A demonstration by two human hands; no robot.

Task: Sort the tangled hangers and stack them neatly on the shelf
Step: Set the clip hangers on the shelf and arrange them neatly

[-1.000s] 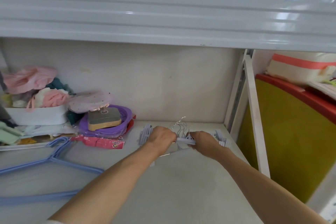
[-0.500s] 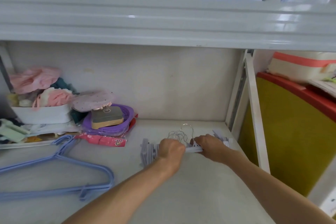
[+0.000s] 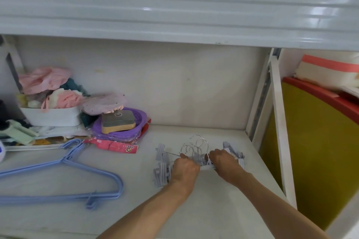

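Hangers (image 3: 64, 178), blue and nested flat, lie by the shelf's (image 3: 120, 225) left edge, apparently already stacked. Further right, toward the back right corner, a grey clip-hanger bundle (image 3: 162, 169) rests on the shelf with its metal hooks (image 3: 196, 146) bunched and pointing at the back wall. Left hand (image 3: 184, 169) is curled closed on the bundle's middle; right hand (image 3: 223, 163) pinches its bar just beside. Squaring this bundle looks like the step in hand. Next, the hooks likely want aligning and the clip ends pressing flush before both hands let go.
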